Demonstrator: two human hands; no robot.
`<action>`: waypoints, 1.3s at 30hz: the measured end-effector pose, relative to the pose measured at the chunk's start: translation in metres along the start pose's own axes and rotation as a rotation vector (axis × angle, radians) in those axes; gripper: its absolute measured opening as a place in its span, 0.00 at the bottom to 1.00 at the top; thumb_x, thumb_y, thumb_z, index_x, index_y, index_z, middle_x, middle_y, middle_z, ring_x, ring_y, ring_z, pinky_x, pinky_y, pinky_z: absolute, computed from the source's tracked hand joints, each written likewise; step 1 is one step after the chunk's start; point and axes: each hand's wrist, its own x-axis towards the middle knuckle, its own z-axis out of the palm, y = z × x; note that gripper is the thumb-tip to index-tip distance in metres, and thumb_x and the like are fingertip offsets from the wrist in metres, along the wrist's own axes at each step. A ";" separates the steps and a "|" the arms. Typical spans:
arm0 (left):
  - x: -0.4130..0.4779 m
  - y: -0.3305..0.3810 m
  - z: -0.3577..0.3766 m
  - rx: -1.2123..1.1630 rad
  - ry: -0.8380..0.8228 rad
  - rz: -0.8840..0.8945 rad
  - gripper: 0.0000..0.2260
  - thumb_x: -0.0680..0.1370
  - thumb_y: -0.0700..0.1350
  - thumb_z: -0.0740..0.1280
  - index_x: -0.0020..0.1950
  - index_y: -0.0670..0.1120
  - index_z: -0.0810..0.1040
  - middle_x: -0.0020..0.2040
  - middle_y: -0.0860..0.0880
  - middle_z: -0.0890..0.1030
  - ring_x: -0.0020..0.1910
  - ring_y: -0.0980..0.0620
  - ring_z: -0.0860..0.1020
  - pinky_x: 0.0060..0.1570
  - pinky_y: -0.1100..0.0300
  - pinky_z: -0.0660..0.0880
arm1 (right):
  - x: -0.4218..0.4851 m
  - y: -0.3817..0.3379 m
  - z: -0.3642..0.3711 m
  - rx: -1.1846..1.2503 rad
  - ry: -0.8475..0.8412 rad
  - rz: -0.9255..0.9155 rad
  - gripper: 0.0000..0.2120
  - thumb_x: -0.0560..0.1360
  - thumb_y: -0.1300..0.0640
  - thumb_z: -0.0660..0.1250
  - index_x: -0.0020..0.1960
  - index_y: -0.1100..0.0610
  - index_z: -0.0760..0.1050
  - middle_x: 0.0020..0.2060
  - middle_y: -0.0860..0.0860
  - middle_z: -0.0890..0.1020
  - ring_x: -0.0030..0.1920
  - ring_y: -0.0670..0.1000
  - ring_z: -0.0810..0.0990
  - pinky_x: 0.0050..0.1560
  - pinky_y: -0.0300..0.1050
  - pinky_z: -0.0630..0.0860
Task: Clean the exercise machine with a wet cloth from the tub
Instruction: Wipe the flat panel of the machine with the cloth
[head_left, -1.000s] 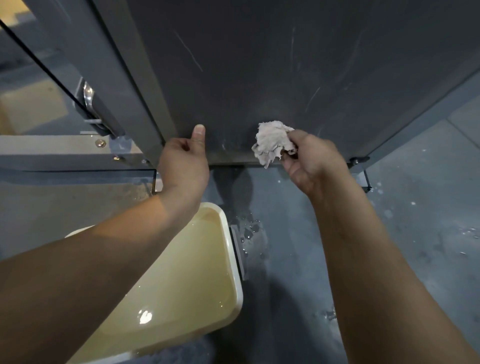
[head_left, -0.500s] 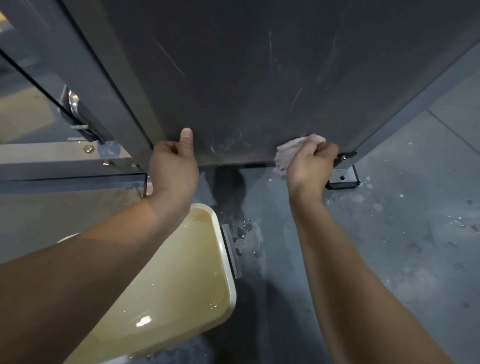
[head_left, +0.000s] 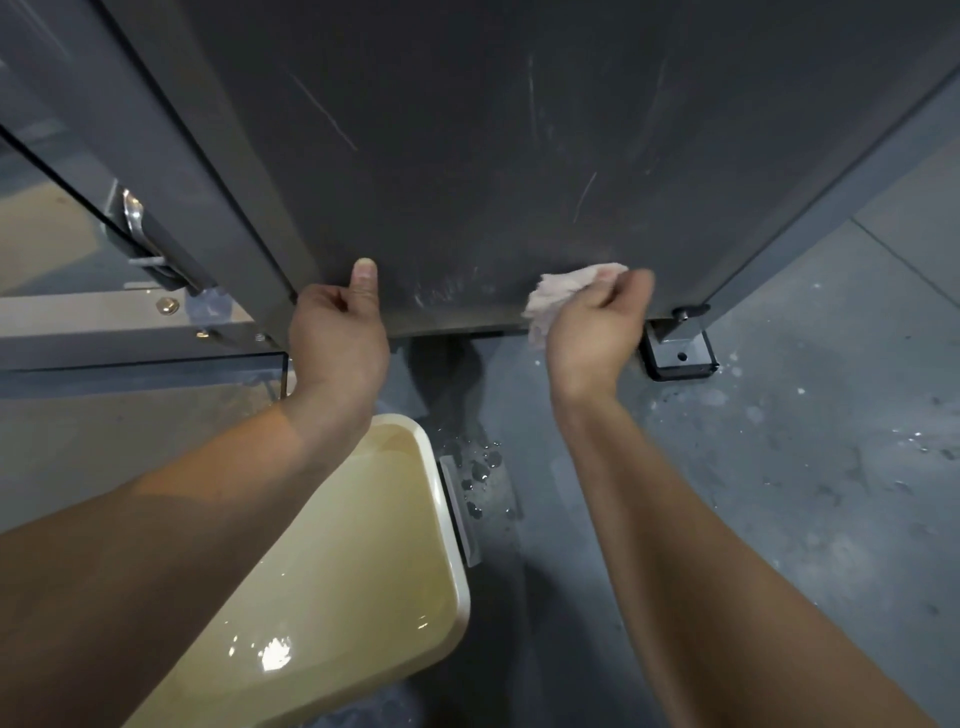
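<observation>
The exercise machine's dark grey panel (head_left: 493, 156) fills the upper view, scratched and smeared near its bottom edge. My right hand (head_left: 592, 332) grips a crumpled pale cloth (head_left: 563, 288) and presses it against the panel's lower right part. My left hand (head_left: 337, 338) grips the panel's bottom edge at the left, thumb up flat on the surface. The cream tub (head_left: 447, 509) holding yellowish water stands on the floor below my left forearm.
A black foot bracket (head_left: 680, 356) anchors the machine's right corner to the grey floor (head_left: 805, 467). Water drops (head_left: 480, 467) lie beside the tub. At the left are a metal frame post (head_left: 171, 156), a silver hinge (head_left: 132, 213) and a base rail (head_left: 104, 317).
My right hand carried the cloth right along the panel's lower edge, then back slightly left. The left hand kept its grip on the edge.
</observation>
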 end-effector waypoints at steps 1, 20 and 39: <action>0.000 0.000 0.001 -0.010 0.004 -0.003 0.26 0.82 0.63 0.62 0.51 0.38 0.78 0.41 0.47 0.79 0.41 0.48 0.76 0.43 0.58 0.68 | -0.005 0.000 0.001 -0.018 -0.051 -0.029 0.08 0.85 0.61 0.57 0.47 0.60 0.64 0.33 0.44 0.70 0.32 0.36 0.71 0.37 0.27 0.66; 0.005 0.005 -0.004 -0.008 -0.057 -0.078 0.25 0.81 0.63 0.64 0.50 0.39 0.79 0.37 0.50 0.77 0.38 0.49 0.75 0.42 0.57 0.69 | -0.003 -0.003 0.008 0.115 -0.001 0.194 0.10 0.83 0.58 0.55 0.43 0.51 0.64 0.37 0.50 0.77 0.38 0.44 0.77 0.47 0.40 0.77; 0.003 0.007 -0.022 0.064 -0.132 0.019 0.23 0.82 0.60 0.64 0.38 0.43 0.74 0.31 0.50 0.75 0.32 0.52 0.74 0.35 0.57 0.64 | -0.073 -0.021 0.064 0.151 -0.574 0.597 0.06 0.81 0.65 0.63 0.46 0.61 0.76 0.38 0.57 0.82 0.35 0.53 0.81 0.32 0.40 0.76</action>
